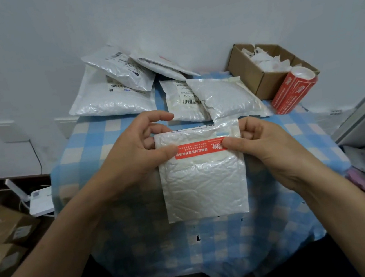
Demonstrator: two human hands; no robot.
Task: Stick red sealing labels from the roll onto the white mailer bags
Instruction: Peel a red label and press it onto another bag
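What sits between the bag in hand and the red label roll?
Head view: the corner of another mailer bag on the checked cloth lies between held bag and label roll.

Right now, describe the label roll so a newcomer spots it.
On the blue-checked table, go to the far right corner, by the open cardboard box. The label roll lies in front of it: a red cylinder with white print, unlike the white mailer bags.

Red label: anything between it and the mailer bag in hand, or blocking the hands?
Nothing visible. The red label already lies across the upper part of the mailer bag. The left hand and right hand pinch the bag at the label's two ends, thumbs on top.
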